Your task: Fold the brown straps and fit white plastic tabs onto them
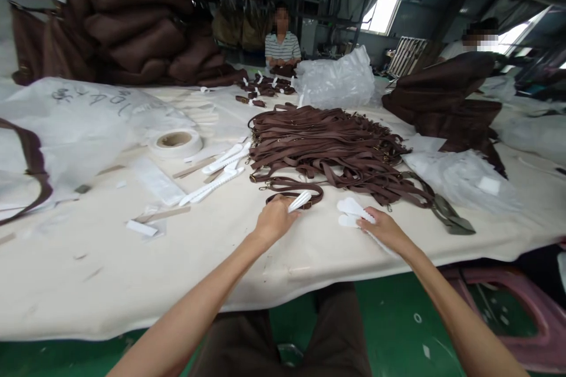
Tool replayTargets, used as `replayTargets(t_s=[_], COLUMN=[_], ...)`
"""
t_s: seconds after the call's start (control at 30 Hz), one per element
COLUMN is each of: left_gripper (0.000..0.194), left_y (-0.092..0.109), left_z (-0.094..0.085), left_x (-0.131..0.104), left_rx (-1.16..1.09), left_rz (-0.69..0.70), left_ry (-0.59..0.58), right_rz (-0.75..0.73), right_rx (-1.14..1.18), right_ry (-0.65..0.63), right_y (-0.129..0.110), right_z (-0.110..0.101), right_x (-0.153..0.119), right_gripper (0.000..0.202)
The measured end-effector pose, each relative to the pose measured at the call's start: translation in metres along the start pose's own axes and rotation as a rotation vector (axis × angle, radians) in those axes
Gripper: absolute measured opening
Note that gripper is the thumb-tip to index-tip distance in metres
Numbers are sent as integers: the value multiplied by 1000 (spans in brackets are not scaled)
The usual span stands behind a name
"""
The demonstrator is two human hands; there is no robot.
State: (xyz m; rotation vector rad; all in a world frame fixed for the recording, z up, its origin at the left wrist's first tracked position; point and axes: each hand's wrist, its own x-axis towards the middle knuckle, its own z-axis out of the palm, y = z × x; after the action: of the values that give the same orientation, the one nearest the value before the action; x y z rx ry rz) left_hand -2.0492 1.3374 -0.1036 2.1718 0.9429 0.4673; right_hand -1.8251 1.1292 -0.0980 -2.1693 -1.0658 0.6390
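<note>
My left hand (273, 219) is closed around a bunch of narrow white strips (300, 201) that point up and to the right. Right beside it a brown strap (316, 189) with a metal buckle loops on the table; whether my fingers also hold the strap is hidden. In my right hand (385, 230), white strips with rounded ends (350, 207) are pinched between thumb and fingers, fanning out to the left. Just beyond both hands lies a large pile of brown straps (327, 141) with metal clips.
White strips (214, 182), a tape roll (175, 142) and paper scraps lie left on the cloth-covered table (212, 265). Brown bags (132, 23) are heaped at the back left. Plastic wrap (338, 78) and a brown bag (446, 100) lie beyond. Two people work across the table.
</note>
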Motion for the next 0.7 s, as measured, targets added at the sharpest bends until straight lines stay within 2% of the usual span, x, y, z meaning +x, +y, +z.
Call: replayTargets(t_s=[0.1, 0.2, 0.27, 0.3, 0.33, 0.4, 0.47, 0.53, 0.6, 0.7], left_gripper=[27, 27, 40, 47, 52, 53, 49, 47, 45, 36], left_y=[-13, -17, -11, -5, 1, 14, 22, 25, 24, 24], left_z=[-19, -42, -51, -52, -50, -43, -33, -26, -25, -28], left_x=[16, 11, -5, -16, -28, -50, -70, -85, -96, -105], left_rx=[37, 22, -160, -322, -517, -871, -1062, -1154, -1192, -1201], left_rz=[-61, -78, -81, -85, -92, -125, -193, -263, -288, -263], left_ry=[11, 31, 70, 81, 82, 38, -43, -140, -228, -276], right_rz=[-32, -162, -252, -294, -332, -376, -366, -304, -238, -221], right_rx=[-290, -445, -402, -314, -194, 73, 296, 454, 562, 657], right_ry=[9, 197, 389, 436, 431, 308, 189, 171, 130, -110], right_y=[-3, -11, -21, -28, -37, -59, -82, -102, -116, -127], right_z=[-5, -5, 3, 11, 21, 46, 72, 89, 96, 99], right_x=[11, 10, 2, -4, -11, -28, -44, -53, -56, -53], right_gripper=[36, 52, 47, 41, 36, 31, 29, 27, 35, 37])
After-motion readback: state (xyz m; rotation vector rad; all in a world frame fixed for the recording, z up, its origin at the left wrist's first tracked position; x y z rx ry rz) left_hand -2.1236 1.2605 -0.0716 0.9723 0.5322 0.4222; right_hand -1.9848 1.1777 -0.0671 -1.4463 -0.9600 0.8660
